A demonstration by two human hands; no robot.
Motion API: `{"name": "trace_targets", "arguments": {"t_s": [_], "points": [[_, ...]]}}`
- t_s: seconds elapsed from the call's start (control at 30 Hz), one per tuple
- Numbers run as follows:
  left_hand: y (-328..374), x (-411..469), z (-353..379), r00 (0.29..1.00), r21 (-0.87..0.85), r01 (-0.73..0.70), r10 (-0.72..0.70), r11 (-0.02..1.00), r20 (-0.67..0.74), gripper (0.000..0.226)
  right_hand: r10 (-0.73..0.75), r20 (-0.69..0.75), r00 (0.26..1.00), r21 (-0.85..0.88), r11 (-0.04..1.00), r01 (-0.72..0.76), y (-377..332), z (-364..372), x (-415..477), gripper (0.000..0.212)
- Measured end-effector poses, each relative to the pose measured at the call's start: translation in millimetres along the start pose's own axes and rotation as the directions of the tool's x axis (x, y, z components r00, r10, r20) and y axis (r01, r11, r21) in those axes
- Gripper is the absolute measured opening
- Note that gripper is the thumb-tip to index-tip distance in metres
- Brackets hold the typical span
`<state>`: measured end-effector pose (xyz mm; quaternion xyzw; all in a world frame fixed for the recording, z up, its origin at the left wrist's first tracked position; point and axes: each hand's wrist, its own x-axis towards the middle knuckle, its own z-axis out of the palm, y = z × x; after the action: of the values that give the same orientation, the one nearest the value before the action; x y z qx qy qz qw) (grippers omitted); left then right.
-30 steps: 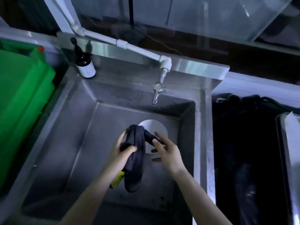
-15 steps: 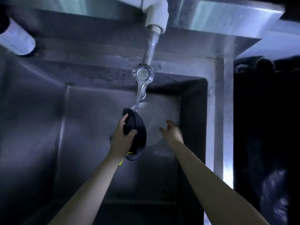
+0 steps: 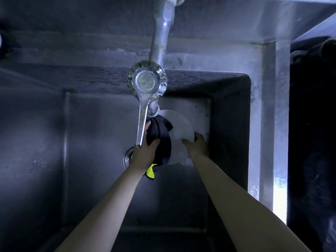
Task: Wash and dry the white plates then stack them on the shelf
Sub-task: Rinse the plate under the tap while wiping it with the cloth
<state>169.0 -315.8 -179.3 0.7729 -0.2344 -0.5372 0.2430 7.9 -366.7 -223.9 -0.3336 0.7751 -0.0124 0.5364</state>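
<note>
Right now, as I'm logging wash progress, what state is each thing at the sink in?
white plate: down in the sink, held at its right rim, left part covered by the cloth.
dark cloth: bunched up, over the plate's left part.
left hand: grips the cloth.
right hand: grips the plate's rim.
tap: no water stream visible.

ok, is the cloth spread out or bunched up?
Bunched up. The left hand grips the dark cloth in a wad against the white plate, which the right hand holds by its rim; no part lies flat.
</note>
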Motion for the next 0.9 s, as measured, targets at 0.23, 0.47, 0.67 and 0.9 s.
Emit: {"name": "trace_targets", "arguments": {"t_s": [0.23, 0.47, 0.67, 0.9], "points": [[-5.2, -14.9, -14.9, 0.999, -0.1, -0.055, 0.054, 0.993, -0.007, 0.064, -0.043, -0.054, 0.998, 0.104, 0.993, 0.049, -0.9, 6.4, -14.0, 0.006], [-6.7, -52.3, -44.2, 0.991, -0.016, -0.131, 0.131, 0.991, -0.024, 0.081, -0.158, 0.021, 0.987, 0.084, 0.984, 0.155, -3.3, -6.0, -45.6, 0.011], [6.4, -103.4, -63.2, 0.956, 0.012, -0.293, 0.293, 0.956, 0.007, 0.08, -0.268, -0.051, 0.962, 0.132, 0.953, 0.273, 15.5, -40.9, -100.0, 0.013], [48.7, -173.6, -64.4, 0.82, 0.129, -0.569, 0.572, 0.812, 0.017, 0.082, -0.396, 0.053, 0.917, 0.417, 0.843, 0.34, 31.2, -75.5, -190.7, 0.033]]}}
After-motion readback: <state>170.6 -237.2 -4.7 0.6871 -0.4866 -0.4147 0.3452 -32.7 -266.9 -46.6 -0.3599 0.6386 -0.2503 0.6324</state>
